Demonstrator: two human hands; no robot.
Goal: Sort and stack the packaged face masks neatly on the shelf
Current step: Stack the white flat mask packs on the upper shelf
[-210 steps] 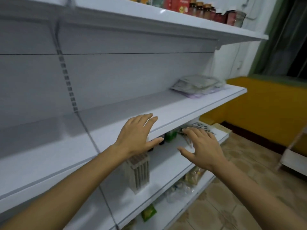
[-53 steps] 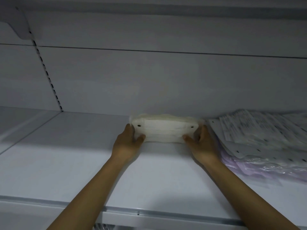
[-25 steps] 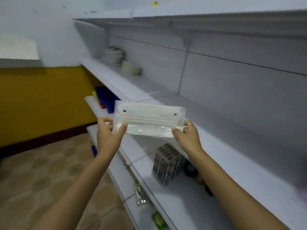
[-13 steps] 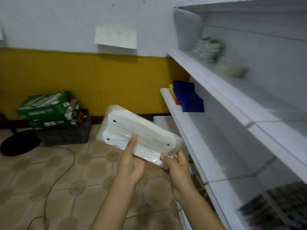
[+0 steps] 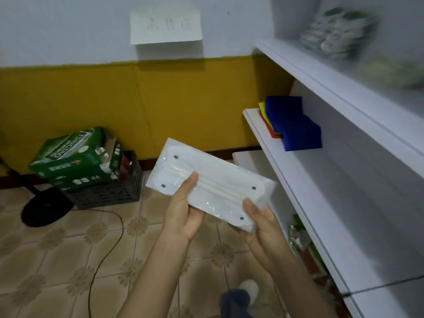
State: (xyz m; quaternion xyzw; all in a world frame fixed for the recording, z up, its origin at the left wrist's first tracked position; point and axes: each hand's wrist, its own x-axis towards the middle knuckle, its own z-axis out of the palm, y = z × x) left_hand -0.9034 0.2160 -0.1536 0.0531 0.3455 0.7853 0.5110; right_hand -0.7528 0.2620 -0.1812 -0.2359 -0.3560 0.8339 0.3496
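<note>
**Mask pack held in both hands beside white shelving**

Mask pack (image 5: 213,182) pinched along its near long edge by the left hand (image 5: 183,214), thumb flat on the clear wrapper, other fingers hidden underneath. Gripped at the lower right corner by the right hand (image 5: 261,228), thumb on top, palm cupped below. Held tilted in the air, left end higher and farther away, clear of every board and touching nothing but the two hands. Sealed in transparent film over folded white masks, with four dark dots near the corners.

Just right of the pack: white shelving (image 5: 298,180), with a stack of blue cloths (image 5: 296,125) over yellow, green and red layers on the middle board. Blurred on the top board: green-and-white packets (image 5: 337,33), contents unreadable. Lower down, past the right wrist: small packets (image 5: 298,235), too dim to identify.

Below the forearms: patterned beige floor tiles (image 5: 57,260), a dark trouser leg (image 5: 234,301) and a pale shoe (image 5: 250,288). Farther left: green cartons (image 5: 73,157) resting on a black crate (image 5: 107,193) against a yellow-and-white wall (image 5: 68,99), a black round base (image 5: 46,207) just beside the crate, a dark cable (image 5: 103,255) curving across the tiles. High on the wall: a white paper sheet (image 5: 165,26) with faint characters.
</note>
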